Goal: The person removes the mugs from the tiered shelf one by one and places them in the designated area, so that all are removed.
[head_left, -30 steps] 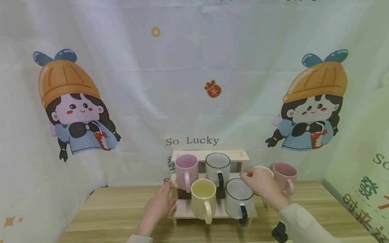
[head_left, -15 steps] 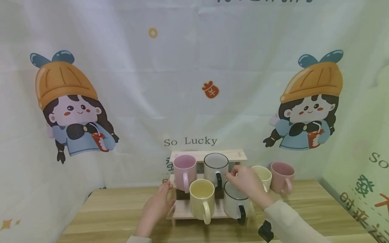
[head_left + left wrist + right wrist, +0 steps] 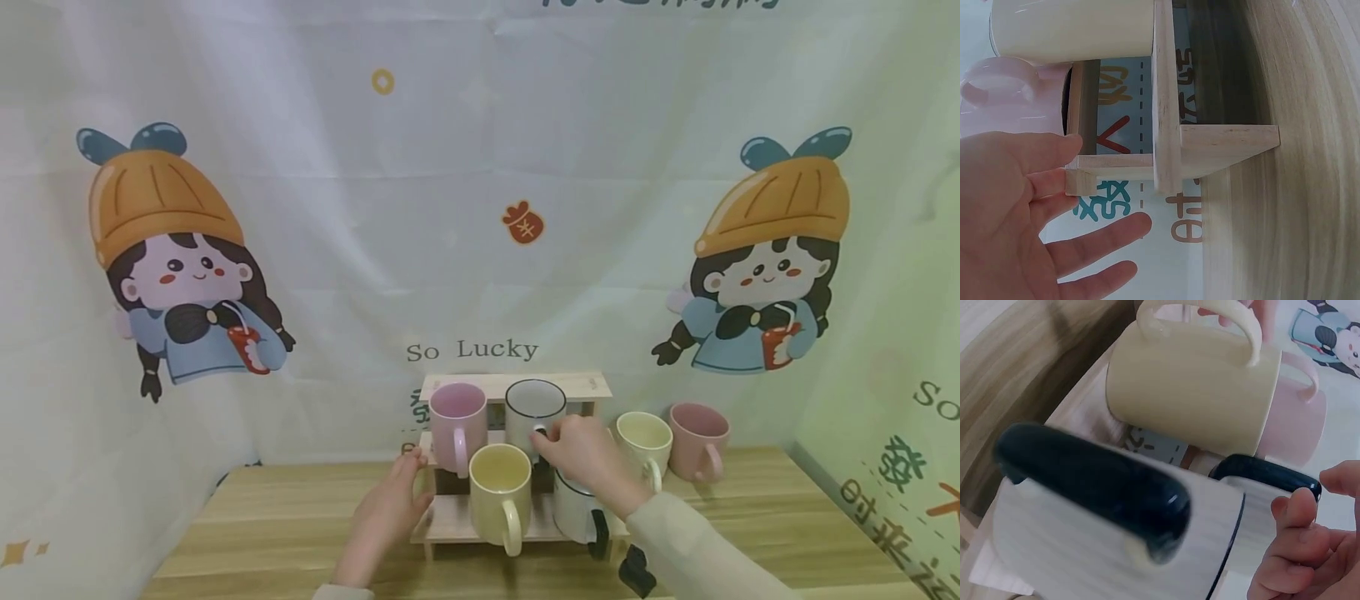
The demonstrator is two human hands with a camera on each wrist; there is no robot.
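Observation:
In the head view, a tiered wooden shelf [image 3: 592, 386] bears a lilac mug [image 3: 450, 425] and a white mug with black handle [image 3: 521, 421] on its middle tier. A yellow mug [image 3: 495, 508] and a second white, black-handled mug [image 3: 573, 510] stand below in front. My left hand [image 3: 390, 504] pinches the middle tier's left end between thumb and fingers, the other fingers spread in the left wrist view. My right hand [image 3: 588, 454] has thumb and curled forefinger on either side of the back white mug's handle [image 3: 1272, 472], apparently pinching its end.
Right of the shelf stand a pale yellow mug [image 3: 641, 442] and a pink mug [image 3: 696, 446] on the wooden table [image 3: 277, 517]. A printed cloth [image 3: 480, 292] hangs close behind the shelf. A small black device [image 3: 636, 571] sits under the right wrist.
My right hand has moved left from beside the pale yellow mug, over the front white mug, to the back white mug's handle. The left hand has stayed at the shelf end.

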